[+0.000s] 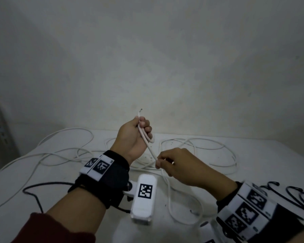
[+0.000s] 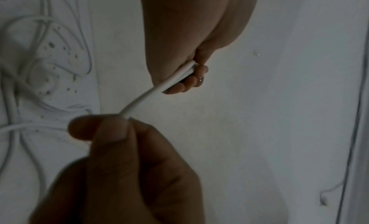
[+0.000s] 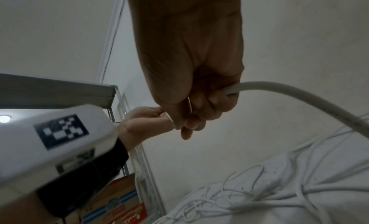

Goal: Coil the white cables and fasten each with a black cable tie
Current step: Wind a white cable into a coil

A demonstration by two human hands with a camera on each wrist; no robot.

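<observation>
Head view, centre of frame: your left hand (image 1: 133,135) is raised above the table (image 1: 60,174), fingers curled round a small loop of white cable (image 1: 148,142), whose cut end pokes up past the thumb. From the loop the cable runs down and right to your right hand (image 1: 179,165), which pinches it between thumb and forefinger just below the left hand. In the left wrist view the same stretch crosses the middle of the frame, from the pinching fingertips (image 2: 111,129) at lower left up to the curled fingers (image 2: 191,82) at upper centre. In the right wrist view the cable (image 3: 299,97) leaves the right hand and arcs to the right edge. More white cables (image 1: 197,146) lie in loose tangles across the table behind both hands. Black ties (image 1: 295,195) lie at the lower right edge of the head view. A metal shelf (image 3: 111,91) with a carton (image 3: 119,202) stands at left in the right wrist view.
</observation>
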